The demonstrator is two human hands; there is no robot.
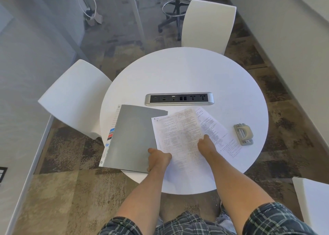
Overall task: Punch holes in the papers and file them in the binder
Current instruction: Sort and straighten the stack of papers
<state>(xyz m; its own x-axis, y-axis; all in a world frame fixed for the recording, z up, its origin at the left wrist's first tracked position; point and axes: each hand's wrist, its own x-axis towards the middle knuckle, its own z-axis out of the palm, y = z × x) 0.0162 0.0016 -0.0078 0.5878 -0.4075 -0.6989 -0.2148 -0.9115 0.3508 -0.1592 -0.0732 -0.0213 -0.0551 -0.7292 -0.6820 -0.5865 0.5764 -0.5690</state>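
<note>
Several printed white paper sheets (pixel 187 136) lie fanned on the round white desk (pixel 187 70), near its front edge, their left edge overlapping the closed grey plastic binder (pixel 131 136). Left hand (pixel 158 159) pinches the sheets' lower left corner, grip clamped on paper, thumb on top. Right hand (pixel 206 145) rests on the sheets mid-page; fingers hidden under the hand, so cannot tell whether its grip is curled or flat.

Step, as I judge it: gathering and squaring the stack, no holes seen yet. Next move calls for aligning the edges, then carrying the stack right to the grey metal hole punch (pixel 243 134), which sits apart from the papers near the desk's right rim.

Edges: binder's lower left corner overhangs the desk rim, could tip if pushed. Punch is close to the rim too. Silver socket strip (pixel 179 99) sits just behind the papers, limits sliding forward. Far half of the desk is open room. White chairs (pixel 74 99) stand left and far side.
</note>
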